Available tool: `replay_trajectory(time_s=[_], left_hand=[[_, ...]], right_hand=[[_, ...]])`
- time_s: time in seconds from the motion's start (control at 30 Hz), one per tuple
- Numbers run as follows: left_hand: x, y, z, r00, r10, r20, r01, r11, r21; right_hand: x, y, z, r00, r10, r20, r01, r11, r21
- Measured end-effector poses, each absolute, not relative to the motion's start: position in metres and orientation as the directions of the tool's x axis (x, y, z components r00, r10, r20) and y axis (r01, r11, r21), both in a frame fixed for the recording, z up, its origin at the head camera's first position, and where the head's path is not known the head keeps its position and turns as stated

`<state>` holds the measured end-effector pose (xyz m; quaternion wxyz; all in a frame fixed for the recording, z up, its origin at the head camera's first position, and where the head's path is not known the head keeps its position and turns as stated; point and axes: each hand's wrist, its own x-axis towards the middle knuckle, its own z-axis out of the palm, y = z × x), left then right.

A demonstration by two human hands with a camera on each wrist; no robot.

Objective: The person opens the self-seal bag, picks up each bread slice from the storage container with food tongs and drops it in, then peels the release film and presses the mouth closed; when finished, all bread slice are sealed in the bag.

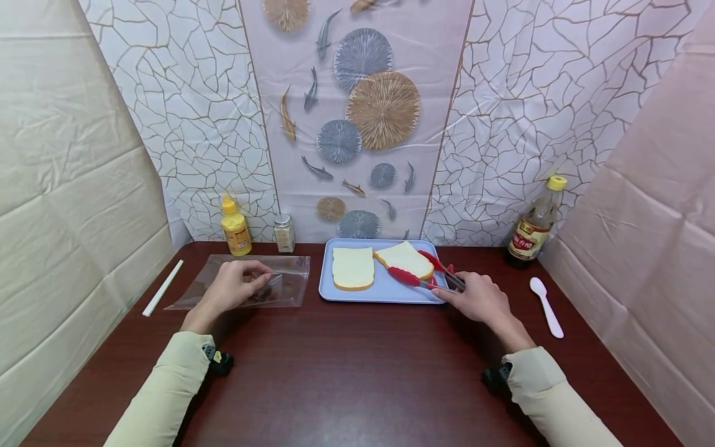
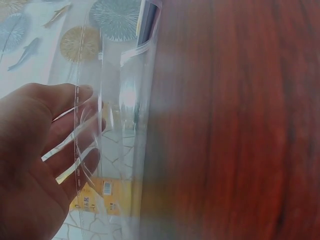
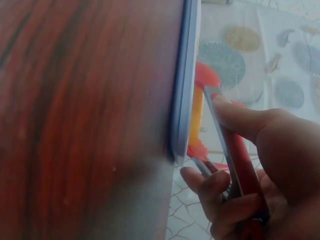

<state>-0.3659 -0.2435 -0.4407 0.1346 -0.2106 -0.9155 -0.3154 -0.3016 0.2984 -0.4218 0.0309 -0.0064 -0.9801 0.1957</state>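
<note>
A clear plastic bag (image 1: 290, 282) lies flat on the left of the table. My left hand (image 1: 237, 285) is over it and pinches its film between thumb and fingers; the left wrist view shows the film (image 2: 130, 100) standing up beside that hand (image 2: 35, 135). My right hand (image 1: 477, 297) grips metal tongs with red tips (image 1: 404, 276). Between those tips is a slice of bread (image 1: 406, 257), tilted on the right part of a light blue tray (image 1: 385, 297). Another bread slice (image 1: 353, 267) lies flat on the tray's left part. The right wrist view shows the tongs' handle (image 3: 235, 155) within the fingers.
Behind the bag stand a yellow squeeze bottle (image 1: 237, 230) and a small jar (image 1: 284, 233). A white stick (image 1: 162, 288) lies at the far left. At the right are a dark sauce bottle (image 1: 533, 223) and a white spoon (image 1: 547, 308). Cloth walls border the table.
</note>
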Motion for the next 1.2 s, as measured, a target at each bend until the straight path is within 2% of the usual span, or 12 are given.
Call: replay_trajectory(time_s=[0.23,0.53,0.87,1.2], left_hand=[[-0.366,-0.244,-0.442,-0.866,0.298,0.402,0.481,0.715,0.507],[-0.364,-0.245,-0.44,-0.875,0.293,0.384,0.467,0.715,0.52],[-0.366,-0.245,-0.443,-0.86,0.289,0.421,0.489,0.703,0.516],[-0.366,-0.245,-0.441,-0.876,0.277,0.395,0.465,0.702,0.539]], right_hand=[[-0.304,0.3,-0.422,-0.992,0.019,0.128,-0.035,0.913,-0.407],[-0.301,0.269,-0.406,-0.966,-0.088,0.242,-0.188,0.883,-0.431],[-0.297,0.209,-0.406,-0.919,-0.256,0.298,-0.351,0.876,-0.329],[-0.297,0.176,-0.419,-0.891,-0.367,0.267,-0.431,0.868,-0.245]])
